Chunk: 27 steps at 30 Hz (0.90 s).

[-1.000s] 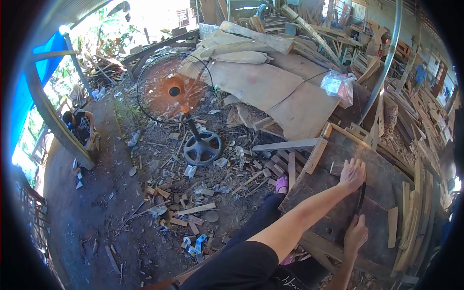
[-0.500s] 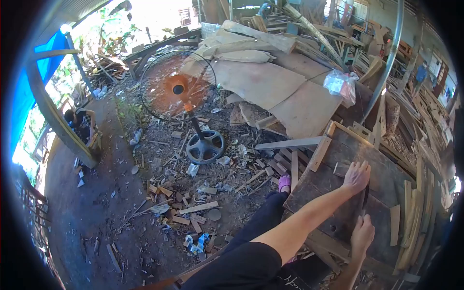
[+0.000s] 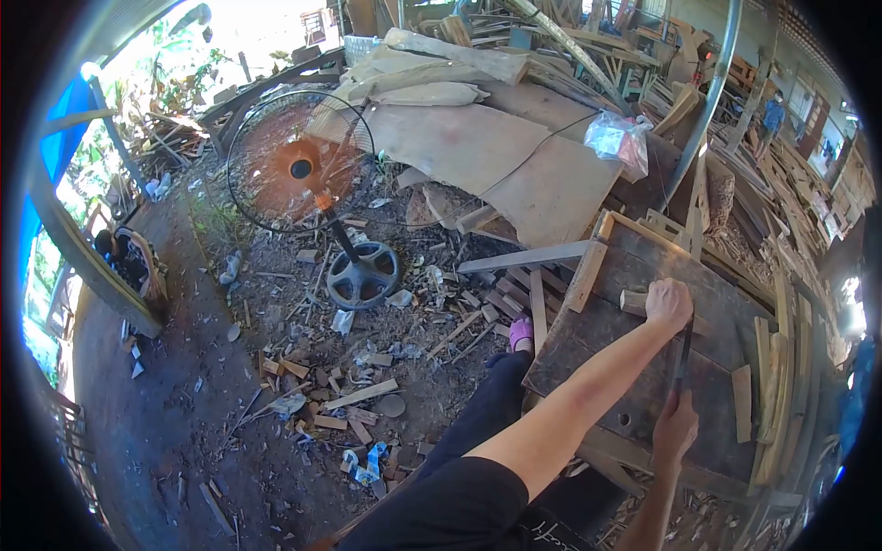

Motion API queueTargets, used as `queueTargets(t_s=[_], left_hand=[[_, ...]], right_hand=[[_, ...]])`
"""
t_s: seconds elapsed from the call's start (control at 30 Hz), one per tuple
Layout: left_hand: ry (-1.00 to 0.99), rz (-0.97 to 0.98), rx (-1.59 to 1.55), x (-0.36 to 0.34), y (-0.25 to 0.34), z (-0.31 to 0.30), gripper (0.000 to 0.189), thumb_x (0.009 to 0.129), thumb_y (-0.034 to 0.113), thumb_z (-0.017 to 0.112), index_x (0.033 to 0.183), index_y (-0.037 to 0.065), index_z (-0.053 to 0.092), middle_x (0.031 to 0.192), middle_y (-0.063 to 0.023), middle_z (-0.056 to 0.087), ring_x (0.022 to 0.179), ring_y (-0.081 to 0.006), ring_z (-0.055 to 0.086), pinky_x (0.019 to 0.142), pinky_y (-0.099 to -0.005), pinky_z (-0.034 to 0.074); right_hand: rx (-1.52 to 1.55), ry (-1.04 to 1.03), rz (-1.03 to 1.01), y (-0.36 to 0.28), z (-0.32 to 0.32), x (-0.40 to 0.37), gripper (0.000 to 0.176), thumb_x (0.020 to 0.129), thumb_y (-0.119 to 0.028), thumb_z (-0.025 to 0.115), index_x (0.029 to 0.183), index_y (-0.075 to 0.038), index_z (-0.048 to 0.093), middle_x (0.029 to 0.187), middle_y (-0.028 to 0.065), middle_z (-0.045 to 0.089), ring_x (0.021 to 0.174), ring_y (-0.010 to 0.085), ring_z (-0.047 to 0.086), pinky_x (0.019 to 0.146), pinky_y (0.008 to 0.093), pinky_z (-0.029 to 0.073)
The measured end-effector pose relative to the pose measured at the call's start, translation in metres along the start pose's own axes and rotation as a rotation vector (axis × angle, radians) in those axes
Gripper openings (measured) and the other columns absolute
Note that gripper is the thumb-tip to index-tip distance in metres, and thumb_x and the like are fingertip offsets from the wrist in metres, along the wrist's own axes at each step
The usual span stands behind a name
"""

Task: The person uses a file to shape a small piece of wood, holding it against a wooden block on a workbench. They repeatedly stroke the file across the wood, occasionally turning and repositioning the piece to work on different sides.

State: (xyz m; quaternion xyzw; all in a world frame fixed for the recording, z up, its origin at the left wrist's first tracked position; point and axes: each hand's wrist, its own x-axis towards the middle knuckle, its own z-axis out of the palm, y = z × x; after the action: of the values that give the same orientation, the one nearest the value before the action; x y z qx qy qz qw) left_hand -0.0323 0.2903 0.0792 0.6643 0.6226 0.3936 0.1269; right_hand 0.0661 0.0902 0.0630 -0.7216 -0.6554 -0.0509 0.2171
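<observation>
Your left hand point(image 3: 669, 305) is curled closed on the upper half of the workbench point(image 3: 588, 372), right at the wooden piece point(image 3: 633, 302), which lies on the bench top with one end showing beyond your fist. Whether your fingers clamp that piece, the far end of the long dark tool point(image 3: 682, 360) or both, you cannot tell from this view. Your right hand point(image 3: 675, 428) is nearer the workbench's lower edge, its fingers wrapped around the near end of the tool. The narrow tool spans the bench top between your two hands, its far end beside your left.

A short light board point(image 3: 741, 404) lies at the right side of the workbench, next to a stack of wooden strips point(image 3: 774, 404). Left of the workbench, well apart from it, the fan point(image 3: 300, 169) stands on littered ground point(image 3: 276, 331); beyond the workbench, a clear plastic bag point(image 3: 617, 142) rests on large wooden sheets point(image 3: 496, 165). A person point(image 3: 129, 262) is far to its left.
</observation>
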Motion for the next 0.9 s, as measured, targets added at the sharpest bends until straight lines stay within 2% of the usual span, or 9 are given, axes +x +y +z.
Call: queueTargets(t_s=[0.2, 0.37, 0.47, 0.53, 0.63, 0.73, 0.77, 0.83, 0.9], left_hand=[[-0.161, -0.183, -0.062, 0.008, 0.01, -0.029, 0.025, 0.084, 0.017, 0.055, 0.091, 0.003, 0.075, 0.098, -0.0214, 0.073, 0.099, -0.0344, 0.071, 0.086, -0.0448, 0.055], [-0.399, -0.227, 0.047, 0.029, 0.008, -0.027, 0.041, 0.087, 0.027, 0.052, 0.111, 0.0, 0.072, 0.121, -0.0226, 0.067, 0.115, -0.037, 0.064, 0.095, -0.0449, 0.051], [-0.538, -0.257, 0.1, 0.046, -0.005, -0.009, 0.045, 0.09, 0.024, 0.047, 0.122, 0.0, 0.067, 0.131, -0.0224, 0.061, 0.125, -0.0377, 0.058, 0.103, -0.0455, 0.047], [-0.73, -0.148, 0.167, 0.075, -0.039, 0.03, 0.047, 0.091, 0.023, 0.046, 0.127, 0.0, 0.063, 0.137, -0.0259, 0.056, 0.13, -0.0404, 0.052, 0.107, -0.0467, 0.043], [-0.728, -0.083, 0.185, 0.072, -0.043, 0.025, 0.047, 0.09, 0.021, 0.045, 0.128, -0.002, 0.061, 0.136, -0.0269, 0.055, 0.129, -0.0428, 0.051, 0.107, -0.0472, 0.042], [-0.711, 0.014, 0.265, 0.045, -0.004, -0.027, 0.043, 0.092, 0.025, 0.045, 0.117, -0.003, 0.067, 0.131, -0.0274, 0.059, 0.125, -0.0451, 0.054, 0.106, -0.0471, 0.043], [-0.724, 0.029, 0.282, 0.048, -0.013, -0.014, 0.043, 0.092, 0.025, 0.045, 0.117, -0.003, 0.067, 0.131, -0.0274, 0.059, 0.125, -0.0451, 0.054, 0.106, -0.0471, 0.043], [-0.507, 0.072, 0.282, 0.058, -0.043, 0.024, 0.043, 0.094, 0.032, 0.047, 0.098, -0.001, 0.074, 0.118, -0.0266, 0.065, 0.114, -0.0444, 0.061, 0.099, -0.0464, 0.048], [-0.587, 0.109, 0.179, 0.043, -0.01, -0.012, 0.045, 0.095, 0.036, 0.049, 0.091, -0.001, 0.074, 0.112, -0.0246, 0.068, 0.107, -0.043, 0.064, 0.094, -0.0463, 0.049]], right_hand=[[0.0, 0.152, -0.032, 0.005, 0.019, -0.003, 0.019, 0.1, -0.028, 0.054, 0.097, -0.009, 0.058, 0.074, 0.0178, 0.065, 0.068, 0.0407, 0.064, 0.059, 0.0509, 0.049], [0.042, 0.192, -0.067, -0.004, 0.0, -0.002, 0.019, 0.098, -0.028, 0.056, 0.091, -0.011, 0.055, 0.073, 0.0135, 0.064, 0.063, 0.0373, 0.064, 0.056, 0.0478, 0.05], [-0.036, 0.089, 0.065, -0.007, -0.001, 0.001, 0.02, 0.098, -0.027, 0.058, 0.087, -0.01, 0.054, 0.07, 0.0136, 0.063, 0.06, 0.0376, 0.064, 0.054, 0.0472, 0.05], [0.07, 0.169, 0.019, -0.006, 0.004, 0.006, 0.021, 0.097, -0.025, 0.058, 0.085, -0.01, 0.052, 0.066, 0.0144, 0.061, 0.059, 0.0386, 0.063, 0.053, 0.0482, 0.048], [0.242, 0.198, 0.028, 0.001, 0.006, 0.006, 0.023, 0.099, -0.024, 0.056, 0.084, -0.007, 0.049, 0.063, 0.0151, 0.06, 0.06, 0.0385, 0.063, 0.053, 0.0494, 0.046], [0.373, 0.362, 0.055, 0.021, 0.002, 0.009, 0.026, 0.1, -0.023, 0.055, 0.083, -0.005, 0.047, 0.062, 0.0165, 0.057, 0.057, 0.0382, 0.06, 0.051, 0.0459, 0.044], [0.381, 0.37, 0.078, 0.033, 0.0, 0.011, 0.026, 0.1, -0.023, 0.055, 0.083, -0.005, 0.047, 0.062, 0.0165, 0.057, 0.057, 0.0382, 0.06, 0.051, 0.0459, 0.044], [0.549, 0.355, 0.152, 0.06, -0.004, 0.016, 0.027, 0.101, -0.018, 0.056, 0.082, -0.003, 0.044, 0.058, 0.0138, 0.046, 0.049, 0.0193, 0.044, 0.049, 0.0366, 0.037], [0.682, 0.394, 0.185, 0.075, -0.002, 0.018, 0.028, 0.101, -0.018, 0.057, 0.082, -0.002, 0.044, 0.058, 0.0107, 0.043, 0.053, 0.0153, 0.039, 0.049, 0.0343, 0.036]])
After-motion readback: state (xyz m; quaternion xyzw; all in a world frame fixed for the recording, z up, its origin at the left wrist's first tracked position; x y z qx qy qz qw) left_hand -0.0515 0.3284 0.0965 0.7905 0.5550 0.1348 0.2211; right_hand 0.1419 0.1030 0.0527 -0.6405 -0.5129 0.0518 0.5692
